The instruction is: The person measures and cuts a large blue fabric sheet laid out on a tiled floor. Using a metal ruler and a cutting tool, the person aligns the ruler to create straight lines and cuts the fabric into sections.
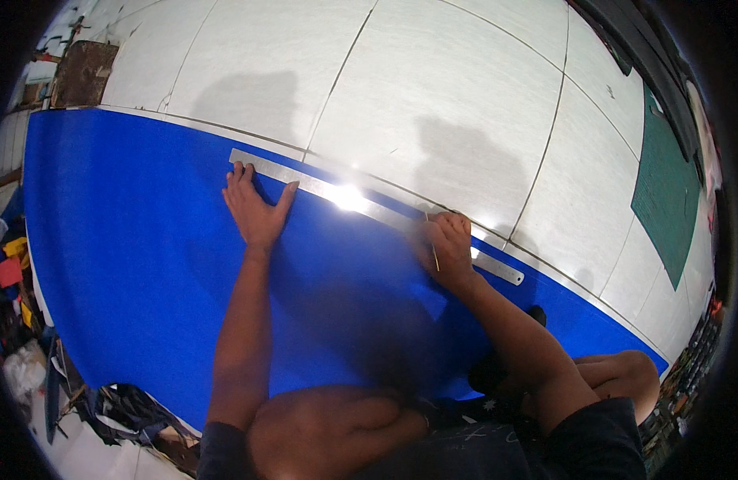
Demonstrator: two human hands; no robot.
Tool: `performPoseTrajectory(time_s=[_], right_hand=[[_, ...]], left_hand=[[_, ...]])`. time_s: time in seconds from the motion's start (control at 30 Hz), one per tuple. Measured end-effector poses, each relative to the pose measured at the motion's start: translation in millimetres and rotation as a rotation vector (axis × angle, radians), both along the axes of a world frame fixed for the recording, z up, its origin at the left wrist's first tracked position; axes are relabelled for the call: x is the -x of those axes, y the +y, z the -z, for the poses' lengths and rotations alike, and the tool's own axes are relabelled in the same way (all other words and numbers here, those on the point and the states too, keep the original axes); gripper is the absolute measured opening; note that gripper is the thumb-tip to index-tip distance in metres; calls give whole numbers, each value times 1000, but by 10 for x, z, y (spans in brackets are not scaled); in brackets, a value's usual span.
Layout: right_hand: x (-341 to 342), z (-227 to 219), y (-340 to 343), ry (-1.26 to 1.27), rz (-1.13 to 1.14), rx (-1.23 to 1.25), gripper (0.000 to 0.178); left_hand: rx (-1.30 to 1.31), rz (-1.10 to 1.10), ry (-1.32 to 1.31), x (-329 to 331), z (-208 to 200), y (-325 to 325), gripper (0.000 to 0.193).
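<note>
A long metal ruler (pixel 313 186) lies slantwise across a large blue sheet (pixel 129 216), close to the sheet's far edge. The fingers of my left hand (pixel 255 210) are spread, pressing on the ruler near its left end with the thumb out to the side. Farther right, my right hand (pixel 449 250) is closed around a thin, pale yellow stick-like tool (pixel 434 250) above the ruler; its tip and exact kind are hidden. The ruler's right end, with a small hole, shows past my right wrist. A bright glare whitens its middle.
White floor tiles (pixel 433 88) stretch beyond the sheet. At the right lies a green cutting mat (pixel 666 196) beside a dark bulky object (pixel 645 56). A brown box-like object (pixel 83 74) stands far left. Mixed scraps (pixel 7 272) crowd the left edge. My bent legs (pixel 329 424) rest at the near side.
</note>
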State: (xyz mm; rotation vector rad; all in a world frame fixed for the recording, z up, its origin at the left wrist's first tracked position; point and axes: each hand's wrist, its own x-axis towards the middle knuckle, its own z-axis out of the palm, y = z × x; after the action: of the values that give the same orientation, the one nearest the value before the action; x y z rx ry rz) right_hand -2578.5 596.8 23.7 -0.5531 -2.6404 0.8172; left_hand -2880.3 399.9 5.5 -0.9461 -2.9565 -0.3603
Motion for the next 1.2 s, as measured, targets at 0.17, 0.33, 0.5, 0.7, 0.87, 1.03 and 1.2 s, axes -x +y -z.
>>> performPoseTrajectory(time_s=[0.17,0.33,0.5,0.7,0.87,1.03,1.2], right_hand=[[5,-10,0,15,2,18,23],[-12,14,3,16,17,64,22],[-4,14,0,-8,27,86,21],[2,26,0,15,40,84,21],[6,26,10,12,3,37,22],[2,31,3,13,-1,18,23],[13,14,0,31,18,47,22]], left_hand=[[-12,-11,-20,-21,-29,21,99],[10,-7,18,-47,-36,48,93],[4,-7,32,-42,-23,34,93],[10,2,38,-33,1,30,92],[-5,-5,-6,-1,29,13,99],[-4,-15,-14,-11,22,17,98],[-11,-16,-24,-21,-5,23,98]])
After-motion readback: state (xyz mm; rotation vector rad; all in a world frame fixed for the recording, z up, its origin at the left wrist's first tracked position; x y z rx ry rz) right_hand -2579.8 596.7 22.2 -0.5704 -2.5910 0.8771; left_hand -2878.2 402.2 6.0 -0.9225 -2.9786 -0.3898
